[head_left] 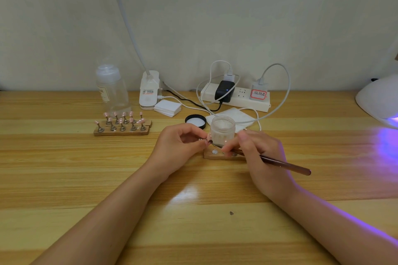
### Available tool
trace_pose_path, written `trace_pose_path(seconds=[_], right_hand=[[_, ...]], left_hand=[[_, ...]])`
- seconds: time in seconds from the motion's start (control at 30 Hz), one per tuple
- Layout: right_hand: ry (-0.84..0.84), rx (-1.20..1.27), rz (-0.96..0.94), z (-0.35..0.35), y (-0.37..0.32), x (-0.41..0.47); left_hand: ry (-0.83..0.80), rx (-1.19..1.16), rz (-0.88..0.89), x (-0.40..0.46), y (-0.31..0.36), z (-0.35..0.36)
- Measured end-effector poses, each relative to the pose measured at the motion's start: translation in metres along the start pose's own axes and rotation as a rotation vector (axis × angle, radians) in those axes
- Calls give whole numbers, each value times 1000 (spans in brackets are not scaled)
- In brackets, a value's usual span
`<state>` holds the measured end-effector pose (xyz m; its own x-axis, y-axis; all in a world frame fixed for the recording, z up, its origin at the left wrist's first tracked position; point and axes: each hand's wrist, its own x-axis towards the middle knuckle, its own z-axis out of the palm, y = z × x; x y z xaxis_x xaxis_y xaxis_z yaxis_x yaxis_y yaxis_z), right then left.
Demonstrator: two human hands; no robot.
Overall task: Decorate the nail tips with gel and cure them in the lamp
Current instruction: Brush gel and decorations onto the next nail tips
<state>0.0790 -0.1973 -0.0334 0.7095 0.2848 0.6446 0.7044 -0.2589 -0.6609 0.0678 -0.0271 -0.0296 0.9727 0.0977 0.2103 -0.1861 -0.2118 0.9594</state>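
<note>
The left hand [183, 144] curls its fingers and thumb into a pinch around a small nail tip [203, 140] on its stand, held just in front of the open, frosted glass jar of pale gel or powder [222, 129]; the tip itself is too small to make out clearly. The right hand [256, 153] grips a slim dark-brown brush [280, 163] like a pen, fingers wrapped around the lower shaft. The brush's long axis runs from lower right, where the handle end sticks out past the hand, up and leftward to its bristle end, which meets the pinched tip right at the left fingertips. So the work point lies between the two hands, to the left of the right hand and touching or almost touching the brush end; I cannot tell which.

Beneath the hands sits a small wooden block holder [217, 154] with a round metal spot showing. Well apart to the left, two wooden strips of pink nail tips on metal stands [122, 125] wait on the wooden table [64, 168]. The jar's black lid [195, 121] lies just beside the jar, to its left. The white curing lamp [379, 101] sits at the far right edge, casting violet light, nearer the right hand than the left.

Judging from this, the decorating stroke is in progress, and the tip must later travel rightward to the lamp
</note>
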Motion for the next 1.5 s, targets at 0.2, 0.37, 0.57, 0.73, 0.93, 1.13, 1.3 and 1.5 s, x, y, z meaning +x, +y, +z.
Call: trace_pose_path(seconds=[0.2, 0.37, 0.57, 0.73, 0.93, 1.13, 1.3, 1.5], right_hand=[[62, 39, -11, -1, -2, 1], [-13, -25, 55, 0, -3, 4], [-20, -13, 43, 1, -3, 3], [-27, 44, 25, 0, -2, 2], [4, 90, -13, -1, -3, 0], [26, 36, 58, -1, -3, 2], [16, -8, 49, -1, -2, 3], [13, -72, 29, 2, -1, 4]], left_hand=[[1, -31, -1, 0, 1, 0], [-12, -30, 13, -1, 2, 0], [2, -36, 3, -1, 1, 0], [-1, -42, -1, 0, 1, 0], [5, -36, -3, 0, 1, 0], [12, -48, 3, -1, 3, 0], [22, -28, -9, -1, 2, 0], [2, 9, -15, -1, 1, 1]])
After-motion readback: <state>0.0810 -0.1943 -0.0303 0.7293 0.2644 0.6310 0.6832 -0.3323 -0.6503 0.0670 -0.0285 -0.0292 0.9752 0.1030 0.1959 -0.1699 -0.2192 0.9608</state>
